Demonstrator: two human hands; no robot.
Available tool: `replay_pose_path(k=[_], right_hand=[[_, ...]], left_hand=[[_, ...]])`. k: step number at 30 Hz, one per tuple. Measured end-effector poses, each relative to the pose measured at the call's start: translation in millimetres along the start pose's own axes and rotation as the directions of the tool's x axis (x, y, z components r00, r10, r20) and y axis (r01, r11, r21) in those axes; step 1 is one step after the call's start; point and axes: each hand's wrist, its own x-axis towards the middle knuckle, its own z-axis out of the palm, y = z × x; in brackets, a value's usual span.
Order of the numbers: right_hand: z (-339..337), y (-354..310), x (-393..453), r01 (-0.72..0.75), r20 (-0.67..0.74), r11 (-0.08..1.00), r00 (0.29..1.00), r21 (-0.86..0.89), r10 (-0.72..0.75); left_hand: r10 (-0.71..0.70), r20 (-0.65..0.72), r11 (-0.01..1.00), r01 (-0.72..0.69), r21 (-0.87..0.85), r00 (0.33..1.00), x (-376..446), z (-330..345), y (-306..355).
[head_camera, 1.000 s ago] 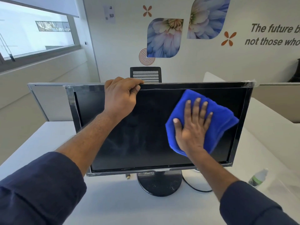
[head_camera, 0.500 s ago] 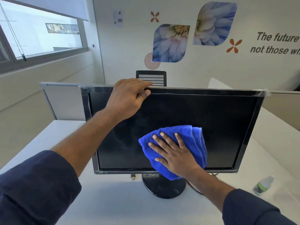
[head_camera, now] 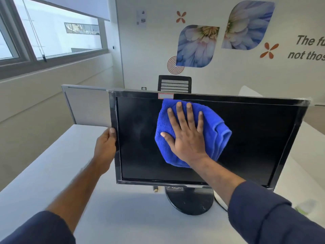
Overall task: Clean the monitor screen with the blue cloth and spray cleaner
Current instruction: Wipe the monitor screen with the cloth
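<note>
A black monitor [head_camera: 255,138] stands on a round base on the white desk, its dark screen facing me. My right hand [head_camera: 186,136] lies flat with fingers spread on the folded blue cloth [head_camera: 216,131], pressing it against the upper middle of the screen. My left hand [head_camera: 105,147] grips the monitor's left bezel, thumb on the front edge. The spray cleaner bottle [head_camera: 305,206] is a blurred clear and green shape at the desk's right, partly behind my right sleeve.
The white desk [head_camera: 52,173] stretches left and toward me. A grey partition panel [head_camera: 88,106] stands behind the monitor's left side. A black mesh chair back [head_camera: 175,84] rises behind the top edge. A cable connector [head_camera: 155,189] hangs under the monitor's lower bezel.
My right hand has slid the cloth from the lower middle of the screen up to the top centre. My left hand has dropped from the top bezel to the left bezel.
</note>
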Motion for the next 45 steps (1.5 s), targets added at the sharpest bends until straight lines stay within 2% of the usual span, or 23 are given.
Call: replay_pose_path(k=[2, 4, 7, 9, 11, 13, 17, 20, 25, 32, 35, 37, 39, 40, 41, 42, 43, 45], right_hand=[[8, -21, -9, 0.068, 0.022, 0.997, 0.997, 0.027, -0.068], [16, -36, -27, 0.211, 0.056, 0.976, 0.975, 0.054, -0.214], [27, -37, -58, 0.475, 0.159, 0.879, 0.866, 0.028, -0.473], [28, -28, -68, 0.571, 0.207, 0.821, 0.800, 0.025, -0.563], [24, -19, -64, 0.614, 0.208, 0.789, 0.770, 0.013, -0.603], [16, -16, -48, 0.595, 0.171, 0.803, 0.795, -0.033, -0.582], [-4, -31, 2, 0.367, 0.052, 0.930, 0.929, -0.020, -0.366], [-9, -56, 26, 0.283, 0.076, 0.958, 0.955, 0.044, -0.285], [-3, -97, 29, 0.379, 0.186, 0.915, 0.897, 0.140, -0.400], [15, -91, -44, 0.492, 0.391, 0.807, 0.707, 0.327, -0.589], [14, -83, -58, 0.468, 0.404, 0.808, 0.702, 0.359, -0.586], [11, -79, -60, 0.476, 0.367, 0.808, 0.724, 0.347, -0.584], [9, -76, -59, 0.460, 0.331, 0.805, 0.745, 0.374, -0.579], [9, -74, -58, 0.449, 0.315, 0.801, 0.752, 0.396, -0.578], [8, -71, -58, 0.440, 0.302, 0.796, 0.759, 0.416, -0.577], [8, -68, -57, 0.432, 0.293, 0.794, 0.764, 0.429, -0.574], [7, -66, -56, 0.429, 0.288, 0.793, 0.768, 0.433, -0.572], [6, -61, -53, 0.444, 0.270, 0.792, 0.772, 0.418, -0.576]], left_hand=[[-0.005, 0.051, 0.998, 0.008, -0.066, 0.999, 4, -3, -1], [-0.006, 0.090, 0.995, 0.015, -0.098, 0.996, 9, -6, -1], [0.013, 0.117, 0.994, 0.000, -0.112, 0.993, 11, -10, -5], [0.028, 0.153, 0.992, -0.008, -0.125, 0.988, 11, -13, -4], [0.023, 0.187, 0.991, 0.002, -0.132, 0.982, 12, -15, -1], [0.010, 0.215, 0.991, 0.019, -0.132, 0.976, 12, -17, 2], [-0.002, 0.255, 0.989, 0.039, -0.139, 0.967, 14, -20, 1], [-0.002, 0.275, 0.983, 0.052, -0.175, 0.961, 16, -22, 1], [0.005, 0.285, 0.979, 0.054, -0.198, 0.959, 20, -24, -1], [0.004, 0.294, 0.986, 0.045, -0.159, 0.956, 17, -25, 1], [0.014, 0.277, 0.991, 0.024, -0.134, 0.961, 10, -23, 3], [0.040, 0.199, 0.997, -0.026, -0.074, 0.979, 2, -18, -2], [0.124, -0.043, 0.990, -0.121, 0.066, 0.991, -10, -13, -15], [0.223, -0.195, 0.965, -0.189, 0.182, 0.955, -22, -10, -20], [0.354, -0.292, 0.916, -0.267, 0.299, 0.888, -33, -6, -24], [0.475, -0.302, 0.850, -0.341, 0.402, 0.827, -44, -1, -28], [0.551, -0.249, 0.784, -0.392, 0.482, 0.796, -53, 5, -30], [0.535, -0.133, 0.731, -0.379, 0.567, 0.834, -64, 16, -34]])
